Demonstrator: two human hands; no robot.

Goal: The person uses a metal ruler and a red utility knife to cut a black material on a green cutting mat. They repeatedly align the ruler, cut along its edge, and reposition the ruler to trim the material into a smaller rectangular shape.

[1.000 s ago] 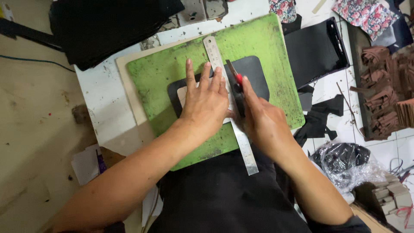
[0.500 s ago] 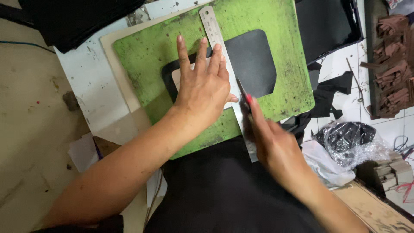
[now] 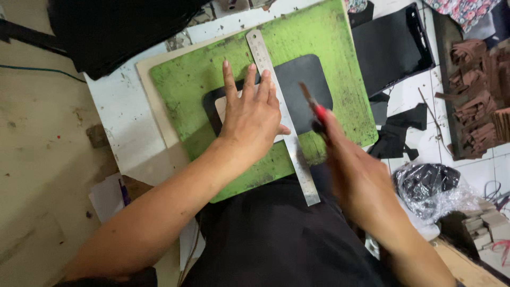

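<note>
1. Black sheet (image 3: 305,90) is lying on the green cutting mat (image 3: 202,90), under the steel ruler (image 3: 281,111).
2. Left hand (image 3: 252,114) is pressing the ruler, fingers spread flat.
3. Right hand (image 3: 361,175), blurred, is gripping a red-handled knife (image 3: 313,109) beside the ruler.

White worktable (image 3: 119,114), paint-chipped, beige board (image 3: 154,101) under worn green cutting mat (image 3: 202,85), black sheet (image 3: 390,48), black offcuts (image 3: 396,133), brown strips (image 3: 478,90), crumpled plastic bag (image 3: 435,186)

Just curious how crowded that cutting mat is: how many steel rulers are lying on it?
1. The steel ruler lies diagonally across the green mat, pinned by the left hand; another could be hidden under the arms.
</note>
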